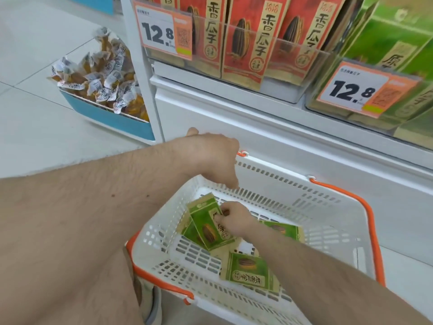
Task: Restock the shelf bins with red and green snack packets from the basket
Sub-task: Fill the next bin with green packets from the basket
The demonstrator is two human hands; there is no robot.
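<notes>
A white basket [328, 231] with orange handles stands on the floor below the shelf and holds several green snack packets. My right hand [234, 221] reaches into it and pinches the upper edge of a green packet [206, 228], which is tilted up off another one. More green packets lie flat at the front [250, 270] and behind my wrist [284, 231]. My left hand [210, 156] curls over the basket's far left rim, fingers pointing down inside. On the shelf, a clear bin of red packets [246, 43] stands left of a bin of green packets [393, 38].
Orange price tags reading 12.8 hang on both bins [164, 34] [360, 90]. A blue tub of small yellow wrapped snacks [100, 83] sits to the left of the white shelf upright [145, 90]. The shelf's white base panel [281, 127] is just behind the basket.
</notes>
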